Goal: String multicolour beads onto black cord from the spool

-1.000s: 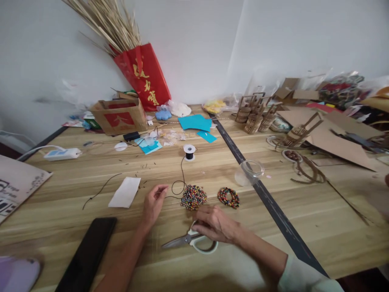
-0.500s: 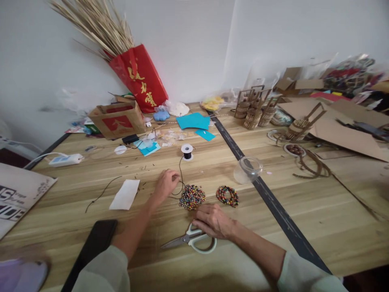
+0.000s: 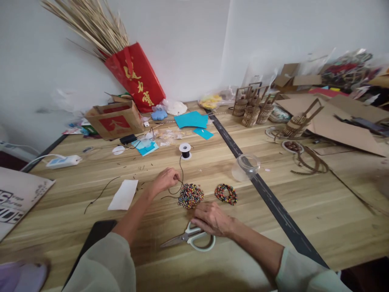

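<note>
Left hand (image 3: 165, 178) pinches cord (image 3: 181, 165) at 10 o'clock of bead pile (image 3: 190, 195); right hand (image 3: 212, 219) lies over scissors (image 3: 188, 238) at 6 o'clock, grip not discernible. Risk: tugged cord could drag loop through pile, scattering it across counter (image 3: 304, 202).

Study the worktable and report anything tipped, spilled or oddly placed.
The clear plastic cup looks tipped on its side over the dark strip between the tabletops. Tiny dark snippets are scattered near the white paper.
</note>
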`<state>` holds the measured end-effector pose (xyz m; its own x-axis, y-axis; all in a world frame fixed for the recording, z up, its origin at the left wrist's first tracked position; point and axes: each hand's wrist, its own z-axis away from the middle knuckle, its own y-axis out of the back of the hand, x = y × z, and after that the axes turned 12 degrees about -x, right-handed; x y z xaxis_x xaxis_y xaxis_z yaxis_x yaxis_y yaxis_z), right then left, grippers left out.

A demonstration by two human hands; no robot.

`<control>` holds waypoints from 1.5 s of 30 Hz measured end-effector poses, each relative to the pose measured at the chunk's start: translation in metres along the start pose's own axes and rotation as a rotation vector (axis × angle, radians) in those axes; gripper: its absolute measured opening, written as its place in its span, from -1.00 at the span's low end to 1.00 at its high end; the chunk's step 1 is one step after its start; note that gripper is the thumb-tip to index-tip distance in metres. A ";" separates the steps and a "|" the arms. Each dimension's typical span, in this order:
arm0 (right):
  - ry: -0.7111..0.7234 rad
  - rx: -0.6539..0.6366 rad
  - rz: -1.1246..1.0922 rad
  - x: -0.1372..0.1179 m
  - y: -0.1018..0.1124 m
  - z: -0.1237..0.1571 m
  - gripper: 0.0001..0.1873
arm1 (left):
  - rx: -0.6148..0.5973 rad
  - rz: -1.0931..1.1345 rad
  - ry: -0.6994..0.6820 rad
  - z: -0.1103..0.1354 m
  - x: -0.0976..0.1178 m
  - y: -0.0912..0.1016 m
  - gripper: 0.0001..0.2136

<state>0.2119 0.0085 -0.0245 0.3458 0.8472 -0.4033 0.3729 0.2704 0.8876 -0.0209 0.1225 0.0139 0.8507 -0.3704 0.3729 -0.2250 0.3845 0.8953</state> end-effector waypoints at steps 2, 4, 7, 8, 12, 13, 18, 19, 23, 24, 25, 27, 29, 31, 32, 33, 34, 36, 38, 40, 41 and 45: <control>0.006 0.002 -0.012 0.000 0.000 -0.001 -0.80 | 0.000 -0.004 -0.003 0.002 0.000 -0.001 -0.84; 0.007 -0.002 -0.021 0.000 0.000 -0.001 -0.80 | 0.008 -0.006 -0.007 0.004 0.000 -0.002 -0.86; -0.001 -0.014 -0.025 0.000 0.000 -0.001 -0.79 | 0.025 0.001 -0.015 0.006 0.002 -0.002 -0.88; -0.004 -0.015 -0.026 0.000 0.000 -0.001 -0.79 | 0.030 0.007 -0.018 0.008 0.002 -0.002 -0.88; -0.005 -0.012 -0.025 0.001 0.000 -0.001 -0.78 | 0.050 0.064 -0.012 0.015 0.003 0.002 -0.87; -0.003 -0.010 -0.023 0.001 0.000 -0.001 -0.77 | 0.054 0.080 -0.006 0.018 0.002 0.003 -0.87; -0.004 -0.003 -0.020 0.001 0.000 -0.001 -0.77 | 0.080 0.407 -0.049 0.039 0.000 0.008 -0.83; -0.005 -0.004 -0.023 0.001 0.000 -0.001 -0.77 | 0.096 0.500 -0.059 0.044 0.000 0.009 -0.82; -0.002 -0.007 -0.039 0.001 0.000 0.000 -0.77 | 0.108 0.734 -0.035 0.063 0.002 0.012 -0.83; -0.001 -0.010 -0.043 0.001 0.000 0.000 -0.77 | 0.109 0.745 -0.036 0.068 0.003 0.013 -0.81; -0.001 -0.014 -0.048 0.001 0.001 0.000 -0.77 | 0.112 0.726 -0.042 0.073 0.003 0.014 -0.80; -0.002 -0.022 -0.054 0.001 0.001 -0.001 -0.77 | 0.103 0.611 -0.070 0.083 0.003 0.015 -0.82; -0.007 -0.026 -0.050 0.001 0.003 -0.001 -0.77 | 0.051 0.475 -0.105 0.094 0.003 0.015 -0.88; -0.010 -0.027 -0.039 0.000 0.003 -0.001 -0.75 | -0.019 0.391 -0.157 0.105 0.002 0.015 -0.86; -0.012 -0.026 -0.033 0.000 0.003 -0.001 -0.75 | -0.084 0.359 -0.180 0.110 0.001 0.015 -0.85; -0.015 -0.024 -0.027 0.000 0.003 -0.001 -0.75 | -0.150 0.326 -0.195 0.114 0.000 0.016 -0.86; -0.015 -0.022 -0.023 0.000 0.003 -0.001 -0.75 | -0.206 0.300 -0.195 0.117 -0.002 0.016 -0.87; -0.012 -0.015 -0.017 0.000 0.002 -0.001 -0.75 | -0.255 0.262 -0.166 0.120 -0.006 0.019 -0.88; -0.002 -0.006 -0.016 0.000 0.002 -0.001 -0.76 | -0.216 0.245 -0.087 0.116 -0.008 0.021 -0.86; 0.001 -0.001 -0.015 0.000 0.002 -0.001 -0.75 | -0.132 0.235 0.010 0.105 -0.009 0.020 -0.83; 0.001 0.003 -0.015 0.000 0.002 -0.001 -0.75 | -0.085 0.217 0.040 0.099 -0.008 0.019 -0.83; -0.001 0.009 -0.019 0.000 0.001 -0.001 -0.75 | 0.058 0.053 0.013 0.073 0.003 0.007 -0.85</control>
<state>0.2113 0.0095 -0.0234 0.3397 0.8413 -0.4205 0.3873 0.2822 0.8777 -0.0543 0.0626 0.0393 0.8428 -0.3396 0.4174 -0.2968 0.3538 0.8870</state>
